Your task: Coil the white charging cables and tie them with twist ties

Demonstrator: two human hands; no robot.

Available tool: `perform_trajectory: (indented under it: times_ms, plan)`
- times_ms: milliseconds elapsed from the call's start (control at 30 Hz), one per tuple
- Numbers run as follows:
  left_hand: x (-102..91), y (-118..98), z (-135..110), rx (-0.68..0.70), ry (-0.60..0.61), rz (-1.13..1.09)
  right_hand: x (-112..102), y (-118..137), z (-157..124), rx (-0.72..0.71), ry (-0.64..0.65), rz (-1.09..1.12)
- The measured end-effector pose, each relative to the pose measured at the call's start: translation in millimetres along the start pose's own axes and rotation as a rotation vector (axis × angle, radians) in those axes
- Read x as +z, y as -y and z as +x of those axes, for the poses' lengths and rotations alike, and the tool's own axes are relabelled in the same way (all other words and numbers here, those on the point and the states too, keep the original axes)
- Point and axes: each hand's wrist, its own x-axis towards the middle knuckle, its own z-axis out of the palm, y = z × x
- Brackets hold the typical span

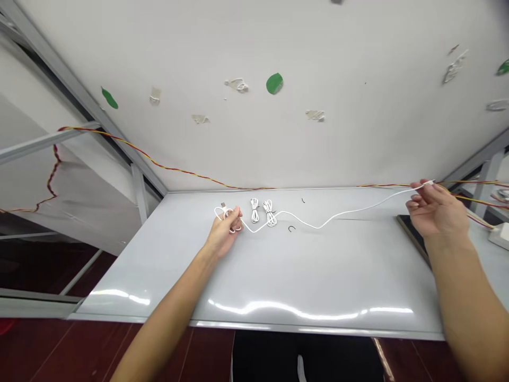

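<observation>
A white USB cable (338, 214) runs loosely across the table between my two hands. My left hand (226, 229) is closed on its looped end, and a metal USB plug pokes up above the fingers. At the right, my right hand (439, 209) pinches the other end, with the small connector near the fingertips. Just right of my left hand lie two bundled white cables, a smaller bundle (254, 210) and a larger bundle (269, 213), each with a dark tie. The stretched cable passes by the larger bundle. A curved black twist tie (291, 228) and a shorter black piece (303, 200) lie nearby.
A dark flat object (413, 239) lies partly behind my right forearm. A white power strip (500, 235) sits at the far right. Twisted red and yellow wires (178, 170) run along the white back wall (254, 143). Metal frame posts (139, 193) stand at the table's side.
</observation>
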Motion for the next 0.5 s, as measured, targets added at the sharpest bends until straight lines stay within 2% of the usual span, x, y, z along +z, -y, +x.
perform_trajectory:
  times_ms: [100,167,333,433,500]
  plan:
    - [1.4,-2.5,0.3,0.057,-0.051,0.023,4.9,0.0,-4.9,0.0,0.086,-0.002]
    - [5.5,-7.9,-1.1,0.025,-0.003,0.069,12.2,0.3,-10.9,0.015,0.129,0.011]
    - [34.4,-18.4,0.5,-0.213,0.245,0.306,50.8,1.7,-41.8,0.05,0.254,0.026]
    - [59.0,-8.2,6.6,-0.284,0.428,0.501,75.9,-2.2,-62.5,0.061,0.373,0.018]
    - [70.8,2.2,9.2,-0.272,0.507,0.517,84.1,-8.5,-69.3,-0.005,0.425,0.024]
